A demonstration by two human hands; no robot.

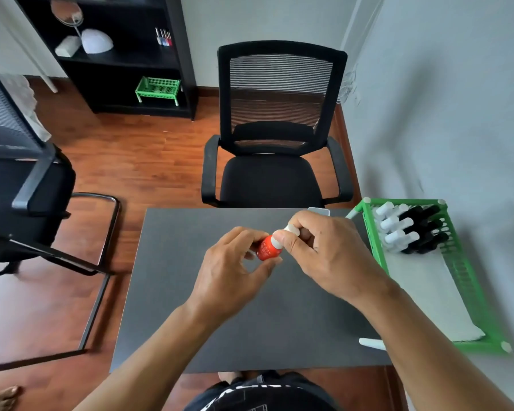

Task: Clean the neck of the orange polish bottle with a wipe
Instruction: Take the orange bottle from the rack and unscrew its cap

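Observation:
A small orange polish bottle (266, 250) with a white cap (288, 231) is held tilted above the dark grey table (190, 292). My left hand (232, 271) pinches the orange body between thumb and fingers. My right hand (324, 250) grips the white cap, with thumb and fingers wrapped around it. The bottle's neck is hidden under the cap and my fingers. No wipe is clearly visible; a small pale object (319, 211) peeks out behind my right hand at the table's far edge.
A green plastic rack (457, 262) at the right holds several white-capped and black-capped bottles and a white cloth. A black office chair (273, 143) faces the table's far side. Another chair stands at the left, a black shelf at the back.

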